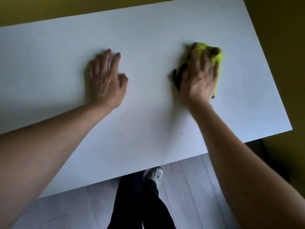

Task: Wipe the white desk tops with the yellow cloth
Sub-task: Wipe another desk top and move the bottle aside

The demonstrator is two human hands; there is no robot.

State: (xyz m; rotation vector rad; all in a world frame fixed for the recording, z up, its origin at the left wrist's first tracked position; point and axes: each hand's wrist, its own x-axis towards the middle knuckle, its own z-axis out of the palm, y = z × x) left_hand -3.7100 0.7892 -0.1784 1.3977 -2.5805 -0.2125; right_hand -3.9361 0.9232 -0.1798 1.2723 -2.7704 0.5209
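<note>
I stand at the white desk top, both bare arms stretched out over it. My right hand lies flat on the yellow cloth, fingers straight and spread, pressing it down onto the surface toward the desk's right end; nothing is pinched or curled round it. The cloth is bunched under my palm, its bright yellow showing past my fingertips and along the outer edge of my hand, with a dark patch of it sticking out beside my thumb. That hand and the cloth are blurred. My left hand rests palm down on the bare desk near the middle, well apart from the cloth, fingers relaxed and holding nothing. Below the near edge I see my dark trousers, one pale shoe and the grey plank floor.
</note>
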